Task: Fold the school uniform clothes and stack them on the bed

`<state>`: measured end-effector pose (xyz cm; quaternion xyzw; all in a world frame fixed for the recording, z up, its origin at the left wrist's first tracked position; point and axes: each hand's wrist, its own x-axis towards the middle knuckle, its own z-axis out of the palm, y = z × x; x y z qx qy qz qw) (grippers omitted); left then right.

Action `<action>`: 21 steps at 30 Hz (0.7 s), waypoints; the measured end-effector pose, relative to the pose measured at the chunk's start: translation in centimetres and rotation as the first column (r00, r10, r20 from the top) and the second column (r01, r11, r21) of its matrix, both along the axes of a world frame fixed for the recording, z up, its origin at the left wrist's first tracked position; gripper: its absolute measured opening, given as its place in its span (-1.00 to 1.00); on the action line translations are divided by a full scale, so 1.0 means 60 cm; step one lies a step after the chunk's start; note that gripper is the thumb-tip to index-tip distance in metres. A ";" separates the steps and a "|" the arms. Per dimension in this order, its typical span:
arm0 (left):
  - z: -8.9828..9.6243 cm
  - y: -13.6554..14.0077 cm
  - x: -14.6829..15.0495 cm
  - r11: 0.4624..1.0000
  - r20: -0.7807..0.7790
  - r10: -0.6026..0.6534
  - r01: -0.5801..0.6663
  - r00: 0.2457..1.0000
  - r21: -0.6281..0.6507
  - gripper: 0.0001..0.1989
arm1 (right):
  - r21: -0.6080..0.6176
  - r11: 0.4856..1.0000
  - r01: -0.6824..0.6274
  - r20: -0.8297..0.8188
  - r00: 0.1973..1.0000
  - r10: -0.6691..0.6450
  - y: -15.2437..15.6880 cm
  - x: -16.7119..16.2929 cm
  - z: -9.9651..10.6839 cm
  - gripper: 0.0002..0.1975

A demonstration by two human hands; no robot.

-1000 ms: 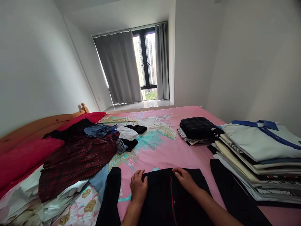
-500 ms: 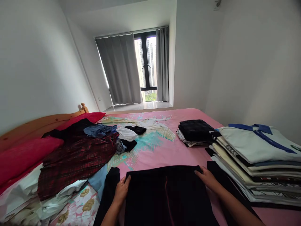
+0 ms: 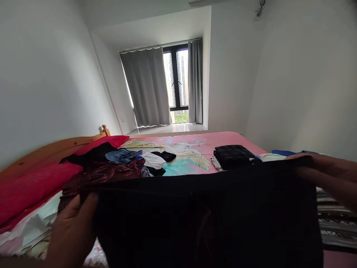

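Observation:
A pair of black pants [image 3: 156, 223] stretches wide across the front of the view, held up close to the camera. My left hand [image 3: 73, 225] grips one end of the top edge, its thumb on the near side. At the other end, slightly higher, my right hand [image 3: 325, 169] pinches the opposite corner; its fingertips are partly hidden by the cloth. A thin reddish cord [image 3: 203, 230] hangs down the middle, blurred. The lower part runs out of the picture.
Behind lies a bed with a pink patterned sheet [image 3: 223, 137]. Loose clothes [image 3: 125, 158] and red pillows [image 3: 41, 186] lie left. A folded dark stack [image 3: 234, 154] sits right of centre; a taller folded pile [image 3: 338, 227] is partly covered by the pants and right arm.
Both hands have lifted the pants up towards the camera and moved farther apart, drawing the top edge wide. The pants now hide more of the bed and the right-hand pile.

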<state>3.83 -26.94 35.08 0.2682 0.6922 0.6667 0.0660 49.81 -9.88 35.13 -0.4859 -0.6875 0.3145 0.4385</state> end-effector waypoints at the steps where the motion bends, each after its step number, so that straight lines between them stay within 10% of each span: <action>1: 0.014 -0.007 0.003 1.000 0.009 -0.006 0.006 1.000 0.003 -0.55 | 0.003 0.999 -0.051 0.075 0.996 0.051 0.004 0.007 0.008 -0.52; 6: 0.034 0.000 0.015 0.940 -0.123 -0.327 0.308 0.937 -0.149 -0.59 | -0.010 0.999 -0.032 0.349 0.937 0.033 0.045 -0.001 0.000 -0.38; 17: 0.065 -0.005 -0.010 0.873 0.033 -0.477 0.478 0.878 -0.099 -0.50 | -0.184 0.981 -0.058 -0.035 0.998 0.052 0.039 0.025 0.044 -0.63; 21: 0.086 -0.027 0.050 0.678 0.130 -0.704 0.715 0.698 -0.168 -0.70 | -0.359 0.932 0.043 -0.087 0.993 -0.079 0.082 0.004 0.021 -0.77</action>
